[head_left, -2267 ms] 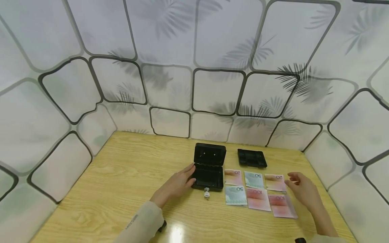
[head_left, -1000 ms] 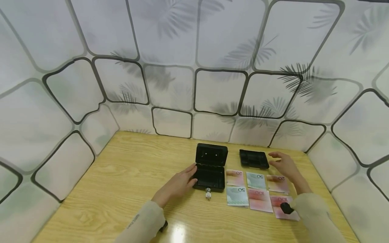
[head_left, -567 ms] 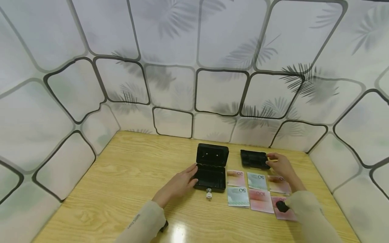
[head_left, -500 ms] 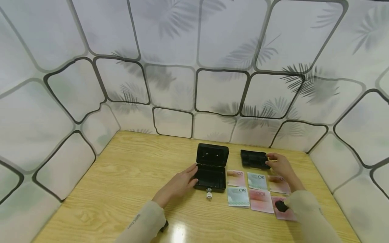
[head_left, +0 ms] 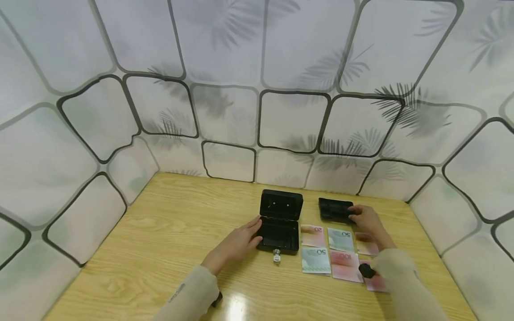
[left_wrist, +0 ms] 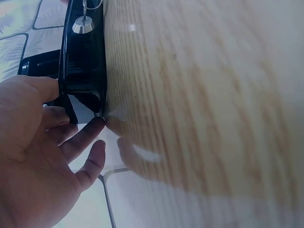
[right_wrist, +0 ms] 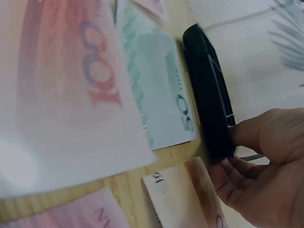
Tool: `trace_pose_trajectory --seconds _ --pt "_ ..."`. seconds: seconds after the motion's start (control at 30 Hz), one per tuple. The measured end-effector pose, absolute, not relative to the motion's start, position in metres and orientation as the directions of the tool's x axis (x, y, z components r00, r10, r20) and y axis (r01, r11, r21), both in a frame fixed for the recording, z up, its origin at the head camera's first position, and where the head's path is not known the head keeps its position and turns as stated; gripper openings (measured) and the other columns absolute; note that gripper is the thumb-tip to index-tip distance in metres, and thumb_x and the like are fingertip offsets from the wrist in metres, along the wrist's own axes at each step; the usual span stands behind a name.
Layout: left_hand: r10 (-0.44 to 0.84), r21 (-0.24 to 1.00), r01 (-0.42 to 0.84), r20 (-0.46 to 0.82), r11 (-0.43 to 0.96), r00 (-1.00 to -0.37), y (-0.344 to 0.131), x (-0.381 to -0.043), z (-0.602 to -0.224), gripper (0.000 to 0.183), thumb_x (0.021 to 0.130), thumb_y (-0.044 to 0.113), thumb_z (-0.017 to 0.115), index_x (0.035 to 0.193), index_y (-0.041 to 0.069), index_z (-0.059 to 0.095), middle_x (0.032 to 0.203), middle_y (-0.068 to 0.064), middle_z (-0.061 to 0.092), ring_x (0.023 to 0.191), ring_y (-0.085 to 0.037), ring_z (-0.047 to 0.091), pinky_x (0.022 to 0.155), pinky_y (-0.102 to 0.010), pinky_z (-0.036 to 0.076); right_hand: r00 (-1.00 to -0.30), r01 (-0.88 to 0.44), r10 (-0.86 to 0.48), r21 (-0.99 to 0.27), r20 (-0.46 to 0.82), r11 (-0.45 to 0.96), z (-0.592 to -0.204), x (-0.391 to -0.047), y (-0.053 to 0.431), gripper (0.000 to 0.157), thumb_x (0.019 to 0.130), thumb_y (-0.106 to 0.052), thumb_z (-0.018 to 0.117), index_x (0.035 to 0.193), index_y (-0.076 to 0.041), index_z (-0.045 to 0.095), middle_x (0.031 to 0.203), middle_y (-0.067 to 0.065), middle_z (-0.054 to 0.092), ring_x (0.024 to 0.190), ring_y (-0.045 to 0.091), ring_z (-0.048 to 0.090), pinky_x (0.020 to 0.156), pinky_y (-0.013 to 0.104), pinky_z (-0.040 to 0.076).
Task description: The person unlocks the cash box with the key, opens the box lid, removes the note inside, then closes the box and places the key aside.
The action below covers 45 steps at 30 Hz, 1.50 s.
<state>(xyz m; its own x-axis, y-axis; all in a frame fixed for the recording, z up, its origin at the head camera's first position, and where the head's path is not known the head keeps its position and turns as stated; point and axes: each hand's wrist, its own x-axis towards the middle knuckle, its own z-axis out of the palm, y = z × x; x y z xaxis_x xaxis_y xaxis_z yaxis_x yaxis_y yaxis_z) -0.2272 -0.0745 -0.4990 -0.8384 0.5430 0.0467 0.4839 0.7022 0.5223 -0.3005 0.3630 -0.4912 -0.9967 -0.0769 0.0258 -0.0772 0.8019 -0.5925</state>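
A black cash box (head_left: 278, 236) stands on the table, its lid (head_left: 281, 205) tipped up at the back. My left hand (head_left: 237, 241) holds the box's left side. In the left wrist view its thumb lies on the box's rim and the fingertips (left_wrist: 99, 121) reach the side wall low down. A key sits in the lock (left_wrist: 83, 26) at the front. To the right of the box, near the wall, lies a black coin tray (head_left: 334, 209). My right hand (head_left: 368, 222) pinches the tray's right end, thumb (right_wrist: 247, 133) on top and fingers at its lower edge.
Banknotes lie in two rows right of the box: a 20 (head_left: 312, 235), a 50 (head_left: 340, 239), another 50 (head_left: 316, 260) and a 100 (head_left: 345, 266) among them. My right sleeve (head_left: 397, 267) covers some of the right-hand notes. A patterned wall (head_left: 281, 169) borders the table's back.
My right hand has gone from beside the right-hand notes back to the coin tray and now grips its end. My left hand has stayed on the cash box.
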Motion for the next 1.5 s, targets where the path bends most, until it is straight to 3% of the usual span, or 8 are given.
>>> trace_pose_trajectory --seconds 0.2,0.43,0.67,0.9,1.13,1.5 --pt "0.537 0.521 0.479 0.046 0.706 -0.842 -0.074 -0.227 -0.500 0.055 0.111 0.023 0.051 0.156 -0.005 0.038 0.167 -0.015 0.029 0.145 -0.036 0.042 0.115 -0.049 0.040 -0.999 -0.041 -0.024 -0.597 0.037 0.801 -0.496 -0.303 0.360 0.029 0.094 -0.002 0.065 0.118 0.015 0.066 0.122 0.035 0.065 0.115 0.054 0.058 0.097 0.064 0.046" --pt "0.534 0.519 0.473 0.037 0.712 -0.844 -0.074 -0.226 -0.500 0.055 0.111 0.024 0.051 0.156 -0.004 0.038 0.167 -0.015 0.029 0.145 -0.035 0.041 0.116 -0.048 0.039 -0.998 -0.005 0.031 -0.584 0.052 0.812 -0.500 -0.302 0.360 0.029 0.090 -0.003 0.068 0.115 0.011 0.070 0.119 0.034 0.066 0.096 0.043 0.060 0.089 0.060 0.049" --pt "0.537 0.514 0.478 0.041 0.712 -0.843 -0.074 -0.227 -0.500 0.055 0.111 0.024 0.051 0.156 -0.005 0.038 0.167 -0.016 0.029 0.145 -0.036 0.042 0.115 -0.048 0.039 -0.998 0.029 0.058 -0.574 0.033 0.818 -0.499 -0.301 0.357 0.026 0.089 -0.003 0.070 0.112 0.010 0.071 0.118 0.034 0.067 0.096 0.044 0.063 0.085 0.058 0.052" --pt "0.537 0.520 0.475 0.037 0.710 -0.843 -0.074 -0.226 -0.499 0.055 0.111 0.023 0.051 0.156 -0.005 0.038 0.167 -0.016 0.029 0.145 -0.035 0.042 0.115 -0.048 0.039 -0.993 0.077 0.116 -0.596 0.026 0.799 -0.502 -0.299 0.359 0.024 0.091 -0.005 0.070 0.110 0.009 0.073 0.120 0.035 0.066 0.095 0.040 0.061 0.079 0.049 0.054" --pt "0.538 0.520 0.474 0.032 0.711 -0.842 -0.073 -0.226 -0.499 0.055 0.111 0.023 0.051 0.156 -0.005 0.038 0.167 -0.016 0.028 0.146 -0.035 0.041 0.116 -0.048 0.039 -0.982 0.099 0.176 -0.608 0.068 0.788 -0.503 -0.296 0.363 0.023 0.093 -0.007 0.069 0.108 0.009 0.075 0.119 0.034 0.067 0.105 0.047 0.061 0.089 0.058 0.050" --pt "0.534 0.528 0.469 0.036 0.708 -0.845 -0.074 -0.227 -0.500 0.055 0.111 0.024 0.051 0.157 -0.004 0.038 0.167 -0.015 0.028 0.145 -0.036 0.041 0.115 -0.048 0.039 -0.962 0.079 0.227 -0.640 0.153 0.764 -0.476 -0.284 0.353 0.023 0.093 -0.007 0.070 0.107 0.010 0.075 0.112 0.031 0.071 0.109 0.053 0.062 0.092 0.061 0.049"
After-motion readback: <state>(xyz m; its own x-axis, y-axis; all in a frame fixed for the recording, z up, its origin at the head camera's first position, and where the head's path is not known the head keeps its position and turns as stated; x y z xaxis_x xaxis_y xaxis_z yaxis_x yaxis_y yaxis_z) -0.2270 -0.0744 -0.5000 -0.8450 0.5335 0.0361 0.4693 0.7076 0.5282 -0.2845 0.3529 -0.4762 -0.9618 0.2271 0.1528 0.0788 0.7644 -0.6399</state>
